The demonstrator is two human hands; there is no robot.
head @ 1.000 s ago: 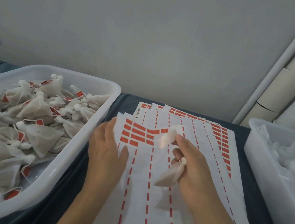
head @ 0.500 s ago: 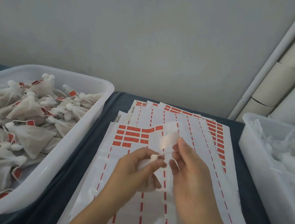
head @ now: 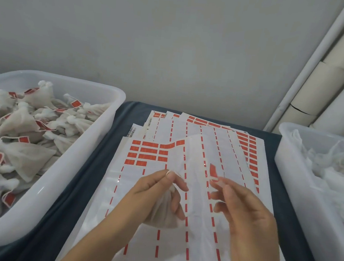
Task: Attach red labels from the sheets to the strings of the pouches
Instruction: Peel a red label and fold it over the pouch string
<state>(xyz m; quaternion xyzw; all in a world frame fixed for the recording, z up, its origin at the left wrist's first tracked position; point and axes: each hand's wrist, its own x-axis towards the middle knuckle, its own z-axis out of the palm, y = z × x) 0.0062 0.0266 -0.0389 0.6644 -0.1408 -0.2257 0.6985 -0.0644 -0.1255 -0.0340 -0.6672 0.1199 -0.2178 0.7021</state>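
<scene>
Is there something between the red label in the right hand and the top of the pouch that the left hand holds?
Nothing visible. The right hand pinches the small red label, the left hand grips the white fabric pouch at its neck, and only open air above the white label sheets separates them.

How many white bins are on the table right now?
2. One bin at the left, piled with labelled pouches; the other bin at the right edge, holding white pouches without visible labels. Both are partly cropped.

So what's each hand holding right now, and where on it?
The left hand grips a pouch at its gathered neck. The right hand pinches a red label by its lower end.
</scene>
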